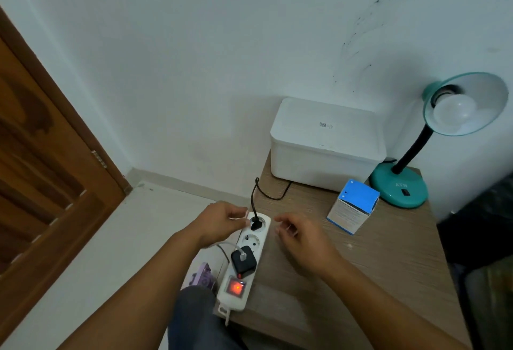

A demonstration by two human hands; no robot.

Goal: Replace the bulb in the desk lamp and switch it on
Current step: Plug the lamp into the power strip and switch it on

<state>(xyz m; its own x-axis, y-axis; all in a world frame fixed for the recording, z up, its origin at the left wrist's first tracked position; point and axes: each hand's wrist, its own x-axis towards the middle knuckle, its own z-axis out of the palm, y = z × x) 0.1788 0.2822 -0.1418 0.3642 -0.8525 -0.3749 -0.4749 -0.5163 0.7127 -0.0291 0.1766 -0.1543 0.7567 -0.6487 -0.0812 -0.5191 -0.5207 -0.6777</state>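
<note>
Item 1. Teal metal desk lamp (399,186) with a black flexible neck, standing at the far right corner of the wood-grain bedside table (388,266), apart from the hands. Its shade is tipped toward the viewer, which leaves the white frosted globe bulb (455,112) fully exposed; the bulb is seated in the socket and unlit. A small black rocker switch (405,192) sits on the base, within easy reach for the last step.

Item 2. White three-socket power strip (249,252) lying along the table's left edge, its red rocker (235,286) glowing. The black lamp plug (256,223) sits in the farthest socket, its cord looping back toward the lamp; the middle socket is vacant; the nearest holds a black charger block (243,261) with a white cable.

Item 3. Left hand (222,224), fingers pinched against the far end of the strip, probably steadying it; exact contact is hard to make out. It holds nothing else.

Item 4. Right hand (299,241), hovering just right of the strip, fingers loosely curled and empty, apparently clear of the plug.

Item 5. Blue-and-white cardboard bulb carton (352,208), upright between strip and lamp; flaps closed, contents not visible.

Item 6. White lidded plastic storage box (324,141) against the wall, lid on, contents unseen.

Assessment: bulb fitted, plug in; only the base switch appears to remain.
</note>
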